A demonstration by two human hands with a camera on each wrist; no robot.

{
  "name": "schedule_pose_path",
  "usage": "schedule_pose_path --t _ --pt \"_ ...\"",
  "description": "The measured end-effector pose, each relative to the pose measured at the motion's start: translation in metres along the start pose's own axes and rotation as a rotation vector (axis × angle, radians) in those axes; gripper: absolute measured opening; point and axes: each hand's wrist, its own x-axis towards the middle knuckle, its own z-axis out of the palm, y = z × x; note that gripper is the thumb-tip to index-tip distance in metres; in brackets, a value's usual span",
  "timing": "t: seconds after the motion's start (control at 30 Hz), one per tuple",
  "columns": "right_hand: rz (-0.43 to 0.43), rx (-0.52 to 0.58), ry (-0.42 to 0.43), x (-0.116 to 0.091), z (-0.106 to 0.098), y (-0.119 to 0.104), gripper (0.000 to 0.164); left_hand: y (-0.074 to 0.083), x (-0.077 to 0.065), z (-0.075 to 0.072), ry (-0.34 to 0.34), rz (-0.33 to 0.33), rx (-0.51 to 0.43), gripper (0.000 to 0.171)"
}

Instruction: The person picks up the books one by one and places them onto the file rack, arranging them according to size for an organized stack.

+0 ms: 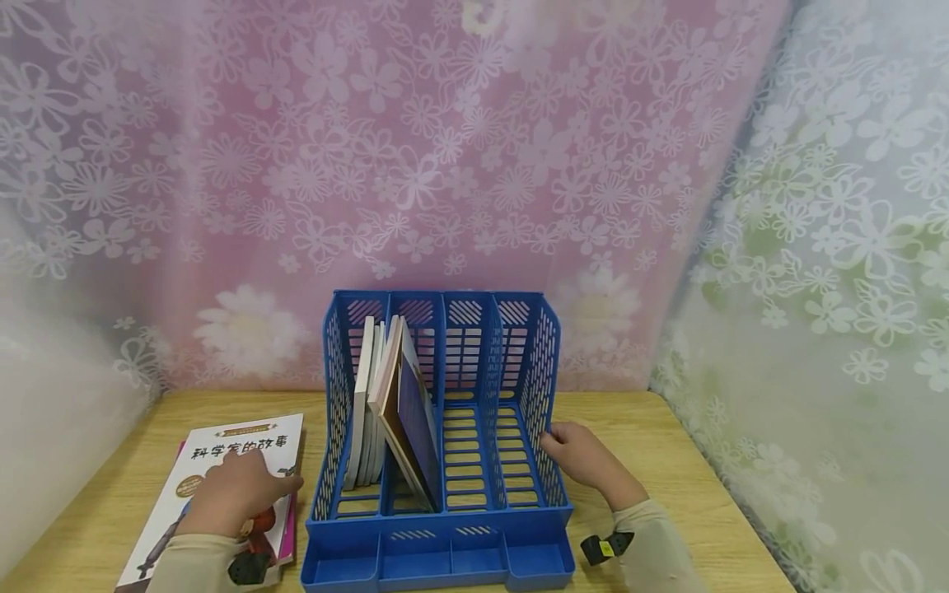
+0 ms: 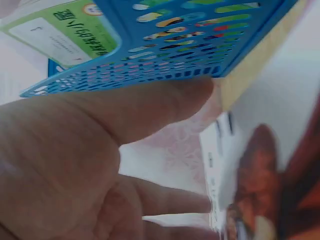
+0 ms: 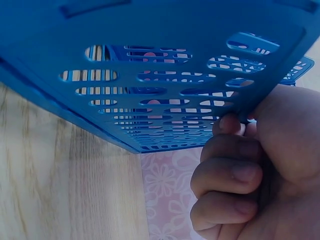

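Note:
A blue plastic desktop file rack [image 1: 437, 522] stands upright on the table, with several thin books [image 1: 361, 403] leaning in its two left compartments. My right hand [image 1: 582, 457] grips the front edge of the rack's right side wall, its fingers curled, as the right wrist view also shows. To the left of the rack lies a small stack of books, topped by a white picture-covered book [image 1: 222, 473]. Over that cover is my left hand [image 1: 236, 494], fingers extended and thumb apart; whether the fingertips touch the cover cannot be told.
The two right compartments show only slotted floors. Small open trays [image 1: 474, 562] run along the rack's front. Beneath everything is a light wooden table [image 1: 660, 461]. A pink floral curtain [image 1: 445, 165] hangs behind, and a pale floral one [image 1: 838, 272] on the right.

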Motion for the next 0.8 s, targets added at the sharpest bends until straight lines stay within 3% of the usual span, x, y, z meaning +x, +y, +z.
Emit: schedule_pose_path --t 0.13,0.5,0.67,0.8 --pt "0.003 0.009 -0.009 0.0004 0.0005 0.0010 0.036 0.0002 -0.0007 0.0053 -0.047 -0.014 -0.024 0.050" --pt "0.005 0.010 -0.010 0.0000 0.0013 0.0023 0.036 0.0056 -0.0071 0.0094 -0.019 0.036 -0.002 0.046" --pt "0.009 0.013 -0.009 -0.0001 0.0017 0.0022 0.036 0.0028 -0.0038 0.0101 -0.052 0.033 0.037 0.054" --pt "0.012 0.023 -0.012 -0.0002 0.0019 0.0016 0.036 -0.0043 -0.0015 0.0104 -0.096 0.073 0.056 0.059"
